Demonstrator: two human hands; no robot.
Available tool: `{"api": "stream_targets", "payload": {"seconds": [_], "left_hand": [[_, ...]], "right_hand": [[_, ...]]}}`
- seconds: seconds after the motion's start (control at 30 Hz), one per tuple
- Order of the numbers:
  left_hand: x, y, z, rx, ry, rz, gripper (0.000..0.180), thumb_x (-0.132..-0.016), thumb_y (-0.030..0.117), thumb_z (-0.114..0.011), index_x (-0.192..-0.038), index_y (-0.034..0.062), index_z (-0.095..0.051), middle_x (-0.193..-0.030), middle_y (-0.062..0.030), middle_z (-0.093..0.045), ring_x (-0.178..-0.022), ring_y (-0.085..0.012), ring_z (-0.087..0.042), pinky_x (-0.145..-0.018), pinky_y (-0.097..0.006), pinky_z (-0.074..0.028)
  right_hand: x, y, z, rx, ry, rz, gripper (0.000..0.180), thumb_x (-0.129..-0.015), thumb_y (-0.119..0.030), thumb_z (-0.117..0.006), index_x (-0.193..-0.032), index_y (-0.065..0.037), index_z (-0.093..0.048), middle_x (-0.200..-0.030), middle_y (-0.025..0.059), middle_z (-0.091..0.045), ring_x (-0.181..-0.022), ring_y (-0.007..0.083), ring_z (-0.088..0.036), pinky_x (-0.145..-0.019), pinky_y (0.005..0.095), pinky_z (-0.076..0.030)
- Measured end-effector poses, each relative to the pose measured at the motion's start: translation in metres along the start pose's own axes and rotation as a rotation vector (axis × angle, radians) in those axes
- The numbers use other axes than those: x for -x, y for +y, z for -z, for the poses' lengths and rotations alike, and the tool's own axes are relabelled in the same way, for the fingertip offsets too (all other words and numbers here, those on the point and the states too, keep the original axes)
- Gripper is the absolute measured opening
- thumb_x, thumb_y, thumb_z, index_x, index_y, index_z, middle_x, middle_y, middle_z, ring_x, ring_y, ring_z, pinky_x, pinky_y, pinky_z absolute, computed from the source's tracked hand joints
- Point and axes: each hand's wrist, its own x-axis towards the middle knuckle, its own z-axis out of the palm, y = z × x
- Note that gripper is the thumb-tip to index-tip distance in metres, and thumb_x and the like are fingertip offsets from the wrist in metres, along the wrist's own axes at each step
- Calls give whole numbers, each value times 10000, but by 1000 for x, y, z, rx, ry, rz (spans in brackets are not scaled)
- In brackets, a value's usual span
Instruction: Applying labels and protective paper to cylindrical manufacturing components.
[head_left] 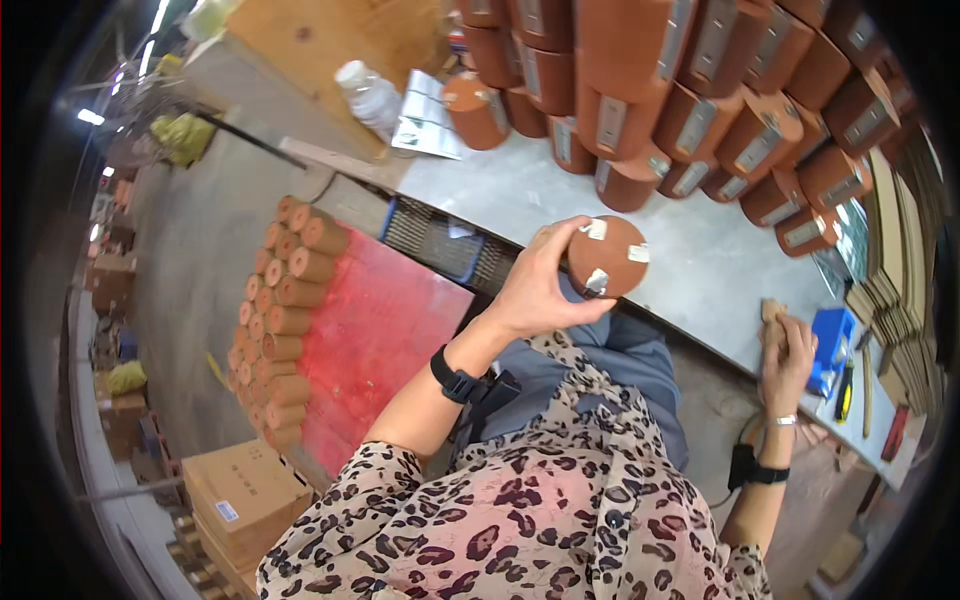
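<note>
My left hand (545,285) grips a reddish-brown cylinder (615,258) by its side, over the near edge of the metal table (500,190). The cylinder's round end faces up, with small white and silvery patches near its rim. Lower right, at the table's edge, my right hand (787,360) has its fingers curled around a small tan piece (772,310), whose kind I cannot make out. Just right of that hand stands a blue box-like object (830,350). Beside it lie a yellow-and-black hand tool (845,393) and a red-handled tool (895,432).
Stacked reddish-brown cylinders (610,125) with metal strips fill the table's far side. A clear bottle (370,100) and a silvery packet (428,118) stand left of them. More cylinders (285,320) lie piled on a red board (380,350). Cardboard strips (890,260) lean at right; a carton (245,490) sits lower left.
</note>
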Motion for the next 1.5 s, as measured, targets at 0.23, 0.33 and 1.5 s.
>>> {"api": "stream_targets", "payload": {"seconds": [0.23,0.33,1.5], "left_hand": [[-28,25,-58,262,-181,-17,936,-626,243,-925,-1393,1,-446,-1282,-167,-607,-1197,-266,-600,-1043,-370,-460],[-34,26,-70,274,-141,4,917,-620,232,-925,-1381,14,-461,-1243,-154,-629,-1156,-244,-624,-1003,-360,-486],[-1,32,-70,-111,273,-413,706,-724,116,-869,-1355,53,-557,-1394,-201,-492,-1203,-354,-575,-987,-417,-508]], "right_hand": [[-37,-59,21,-497,64,-48,212,-819,21,-633,-1024,-2,-681,-897,100,-637,-809,190,-622,-736,280,-481],[-72,-113,17,-526,194,163,255,-779,43,-632,-1025,-3,-680,-962,102,-653,-884,236,-626,-787,323,-494],[-30,-138,18,-501,-253,89,807,-718,9,-598,-1496,13,-385,-768,132,-599,-637,262,-633,-663,344,-526]]}}
